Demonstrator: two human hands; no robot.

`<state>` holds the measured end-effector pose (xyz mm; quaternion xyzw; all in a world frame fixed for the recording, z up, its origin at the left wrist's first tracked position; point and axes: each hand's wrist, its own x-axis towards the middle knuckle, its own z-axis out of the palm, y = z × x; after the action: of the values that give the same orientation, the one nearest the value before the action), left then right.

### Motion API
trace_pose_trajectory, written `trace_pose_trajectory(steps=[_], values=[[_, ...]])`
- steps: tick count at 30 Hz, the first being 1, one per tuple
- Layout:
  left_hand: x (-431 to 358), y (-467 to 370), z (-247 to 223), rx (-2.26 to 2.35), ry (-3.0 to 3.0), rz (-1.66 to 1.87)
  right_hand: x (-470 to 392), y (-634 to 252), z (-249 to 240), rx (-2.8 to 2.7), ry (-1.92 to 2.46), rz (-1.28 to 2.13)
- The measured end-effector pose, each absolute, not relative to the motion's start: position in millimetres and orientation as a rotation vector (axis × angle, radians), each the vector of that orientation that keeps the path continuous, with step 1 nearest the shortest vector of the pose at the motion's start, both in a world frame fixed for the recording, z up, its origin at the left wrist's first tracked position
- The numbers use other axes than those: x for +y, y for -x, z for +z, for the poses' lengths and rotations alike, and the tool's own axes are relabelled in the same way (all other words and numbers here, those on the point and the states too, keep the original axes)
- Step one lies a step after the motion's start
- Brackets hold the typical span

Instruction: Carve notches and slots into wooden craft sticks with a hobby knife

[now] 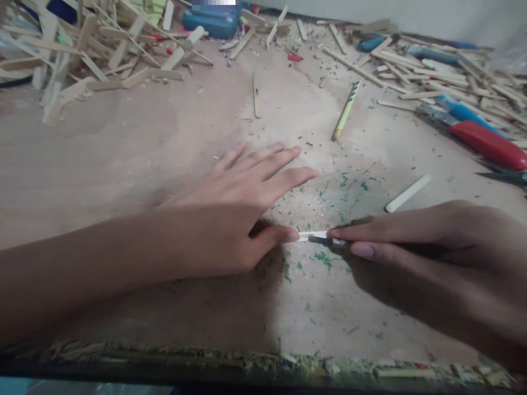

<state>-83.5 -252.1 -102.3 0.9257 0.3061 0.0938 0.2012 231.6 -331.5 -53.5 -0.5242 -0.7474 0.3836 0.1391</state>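
My left hand lies on the wooden tabletop with its fingers spread, its thumb tip pressing the left end of a small pale wooden stick. In my right hand, a small knife with a dark narrow blade and a metal collar is pinched between fingers and thumb. The blade rests against the stick, pointing left. My right index fingertip touches the stick's right end. Most of the knife's handle is hidden by the hand. Green shavings are scattered around the stick.
A loose stick lies beyond my right hand. Farther off is a striped yellow pencil. A red-handled cutter lies at the right, beside piled sticks. More sticks and a blue object are at the back left.
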Motion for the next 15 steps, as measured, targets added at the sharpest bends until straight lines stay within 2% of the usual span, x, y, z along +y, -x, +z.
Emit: trace_pose_trajectory(steps=[3, 10, 15], values=[[-252, 84, -110, 0.860, -2.577, 0.292, -333, -233, -55, -2.159, 1.447, 1.114], [-250, 85, -108, 0.827, -2.576, 0.317, -333, -245, -60, -2.461, 1.221, 0.727], [-247, 81, -97, 0.852, -2.514, 0.152, -334, -255, -57, -2.640, 1.166, 0.542]])
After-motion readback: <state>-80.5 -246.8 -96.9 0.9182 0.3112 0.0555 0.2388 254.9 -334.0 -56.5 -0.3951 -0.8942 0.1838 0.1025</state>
